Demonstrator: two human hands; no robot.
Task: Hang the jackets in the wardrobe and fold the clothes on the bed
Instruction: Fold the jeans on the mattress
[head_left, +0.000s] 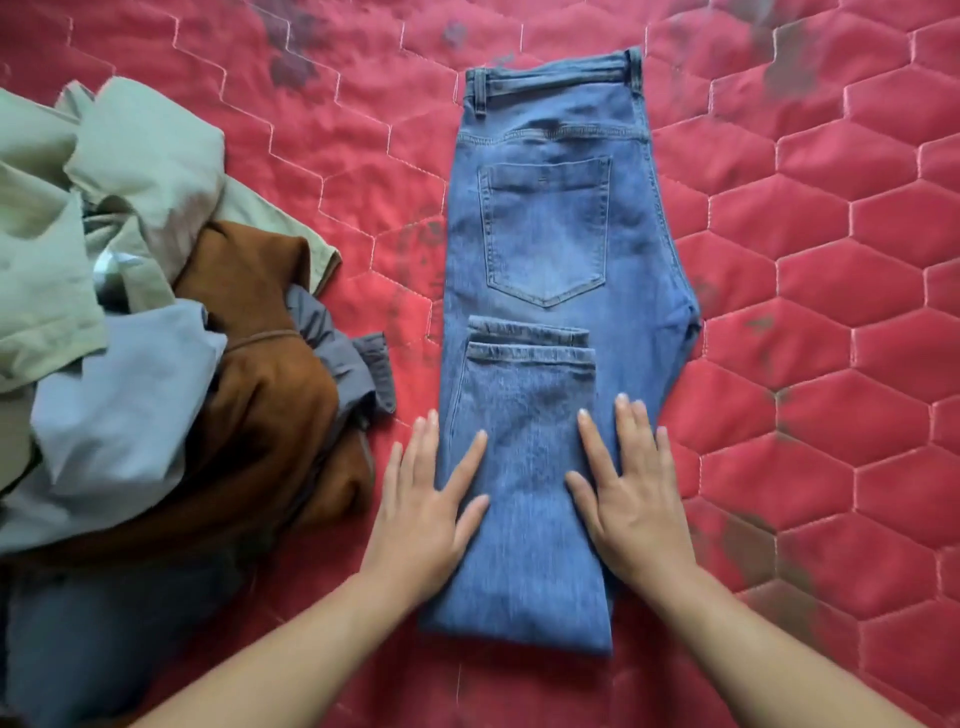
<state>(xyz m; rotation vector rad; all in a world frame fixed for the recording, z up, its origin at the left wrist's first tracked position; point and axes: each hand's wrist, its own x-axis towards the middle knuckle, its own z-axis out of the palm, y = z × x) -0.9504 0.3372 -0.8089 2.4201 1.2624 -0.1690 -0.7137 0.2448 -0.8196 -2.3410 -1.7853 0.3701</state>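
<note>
I had my left hand (426, 512) and right hand (631, 499) spread flat on the folded jeans (550, 249) — messy clothes pile (156, 332) just beside them.

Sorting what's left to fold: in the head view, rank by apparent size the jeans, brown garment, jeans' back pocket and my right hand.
1. jeans
2. brown garment, partly buried
3. back pocket and right hand: look alike, hand nearer the camera, so unranked
</note>
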